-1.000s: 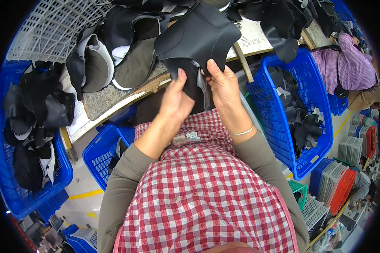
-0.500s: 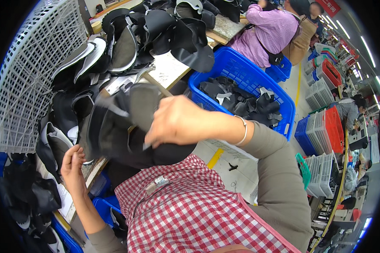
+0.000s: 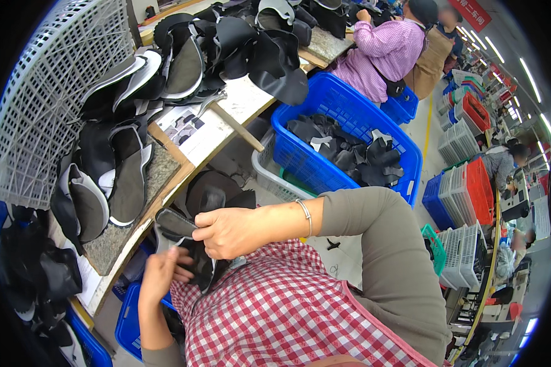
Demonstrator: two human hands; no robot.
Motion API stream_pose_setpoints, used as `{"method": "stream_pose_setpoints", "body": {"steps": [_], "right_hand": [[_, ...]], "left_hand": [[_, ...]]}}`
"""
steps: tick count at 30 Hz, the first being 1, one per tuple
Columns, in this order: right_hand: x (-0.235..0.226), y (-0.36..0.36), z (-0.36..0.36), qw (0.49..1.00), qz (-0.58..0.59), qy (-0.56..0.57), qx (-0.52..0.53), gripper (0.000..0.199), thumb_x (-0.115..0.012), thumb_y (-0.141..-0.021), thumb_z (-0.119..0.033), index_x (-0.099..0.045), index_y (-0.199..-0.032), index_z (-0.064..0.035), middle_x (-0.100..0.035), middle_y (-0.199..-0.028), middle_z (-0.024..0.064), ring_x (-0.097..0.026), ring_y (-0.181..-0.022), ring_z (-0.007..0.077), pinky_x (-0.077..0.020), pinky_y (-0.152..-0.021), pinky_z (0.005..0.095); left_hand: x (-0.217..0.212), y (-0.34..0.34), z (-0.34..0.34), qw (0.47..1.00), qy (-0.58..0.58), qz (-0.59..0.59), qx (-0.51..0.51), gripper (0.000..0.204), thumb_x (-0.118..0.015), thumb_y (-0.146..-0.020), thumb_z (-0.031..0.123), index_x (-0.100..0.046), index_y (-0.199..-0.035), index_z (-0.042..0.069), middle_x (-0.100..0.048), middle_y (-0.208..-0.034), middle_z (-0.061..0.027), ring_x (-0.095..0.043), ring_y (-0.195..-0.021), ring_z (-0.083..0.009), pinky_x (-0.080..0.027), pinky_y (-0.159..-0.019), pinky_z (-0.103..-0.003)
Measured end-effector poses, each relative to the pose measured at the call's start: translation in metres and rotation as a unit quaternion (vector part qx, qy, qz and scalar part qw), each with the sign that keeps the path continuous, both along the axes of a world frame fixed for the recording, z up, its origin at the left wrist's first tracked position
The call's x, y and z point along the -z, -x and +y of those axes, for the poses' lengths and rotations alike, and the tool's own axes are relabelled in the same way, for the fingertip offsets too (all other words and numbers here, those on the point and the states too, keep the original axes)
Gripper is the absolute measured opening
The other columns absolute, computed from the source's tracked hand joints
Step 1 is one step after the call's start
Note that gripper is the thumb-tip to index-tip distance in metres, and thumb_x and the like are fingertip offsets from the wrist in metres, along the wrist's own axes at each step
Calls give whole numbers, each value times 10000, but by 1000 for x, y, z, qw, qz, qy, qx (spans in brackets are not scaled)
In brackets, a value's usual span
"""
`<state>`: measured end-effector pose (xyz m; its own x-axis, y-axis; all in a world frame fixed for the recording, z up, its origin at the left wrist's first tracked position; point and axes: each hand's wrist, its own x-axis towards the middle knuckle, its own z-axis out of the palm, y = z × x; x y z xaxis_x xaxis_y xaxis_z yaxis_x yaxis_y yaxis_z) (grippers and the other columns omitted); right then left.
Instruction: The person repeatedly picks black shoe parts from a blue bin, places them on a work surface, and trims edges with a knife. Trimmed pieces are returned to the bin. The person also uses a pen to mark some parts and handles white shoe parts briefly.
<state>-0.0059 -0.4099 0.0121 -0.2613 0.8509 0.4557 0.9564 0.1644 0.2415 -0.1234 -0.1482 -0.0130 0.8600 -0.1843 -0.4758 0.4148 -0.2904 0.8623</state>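
Hidden, cut off and unreadable parts

We cannot see the fingers (image 3: 209,235) of the right hand (image 3: 232,231) past their knuckles, since they curl around the black shoe piece (image 3: 197,260), and the lower part of that piece is covered by the left hand (image 3: 159,274) and the checked apron (image 3: 288,318). The left forearm runs out at the lower edge. The grey grid panel (image 3: 49,92) is cropped by the dark rim, as is the blue crate (image 3: 125,318) below the tabletop (image 3: 226,116). The far people at the right edge are too small and blurred for us to make out.
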Motion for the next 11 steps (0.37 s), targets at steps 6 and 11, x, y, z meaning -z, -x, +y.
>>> {"method": "stream_pose_setpoints", "body": {"steps": [6,11], "right_hand": [[11,4,6,1000,24,6,-5,108,-673,-640,-279,-649,-584,-190,-572,-602,-96,-556,-836,158,-403,-800,324],[11,1,9,999,41,19,-5,173,-686,-663,-269,-762,-774,-159,-647,-710,-73,-568,-866,147,-414,-834,347]], "left_hand": [[56,10,-21,851,471,177,-150,946,-300,-1037,726,-493,-1443,-106,-669,-1301,-233,-711,-1089,-315,-610,-898,-430],[84,0,0,854,493,156,-49,878,-340,-1062,664,-485,-1438,-115,-702,-1260,-194,-737,-1035,-289,-632,-833,-386]]}}
